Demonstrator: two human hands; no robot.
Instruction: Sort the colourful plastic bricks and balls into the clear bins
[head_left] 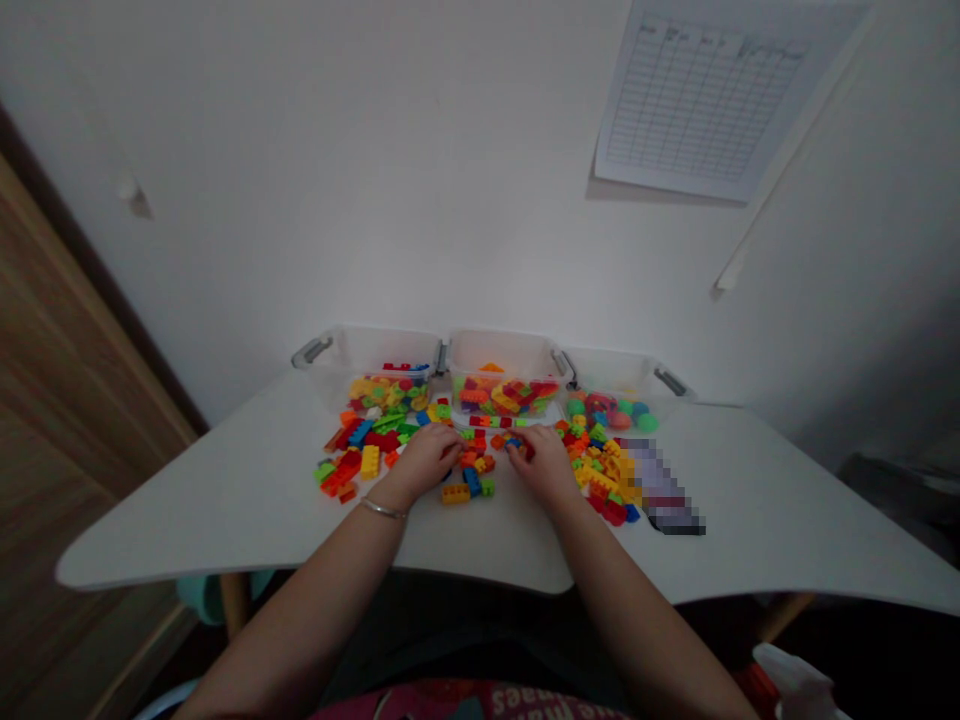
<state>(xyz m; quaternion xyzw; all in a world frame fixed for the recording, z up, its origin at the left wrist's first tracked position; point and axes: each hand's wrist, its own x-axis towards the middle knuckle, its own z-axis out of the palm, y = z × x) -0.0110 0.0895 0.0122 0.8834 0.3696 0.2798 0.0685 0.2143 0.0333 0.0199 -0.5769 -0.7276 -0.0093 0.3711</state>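
Observation:
Both hands rest on a white table (pixel 225 500) among scattered coloured toy bricks. My left hand (pixel 427 458), a thin bracelet on its wrist, has its fingers curled over small bricks near an orange brick (pixel 454 493) and a blue one (pixel 471 480). My right hand (pixel 546 462) is closed in a pinch on a small red and blue brick piece (pixel 516 444) at its fingertips. The two hands almost meet over the middle pile of bricks (pixel 480 462).
Three clear plastic tubs stand against the wall: left tub (pixel 360 360), middle tub (pixel 499 355) and right tub (pixel 622 375), each holding coloured bricks. More bricks lie at left (pixel 360 450) and right (pixel 607 475). A printed sheet (pixel 712 100) hangs on the wall.

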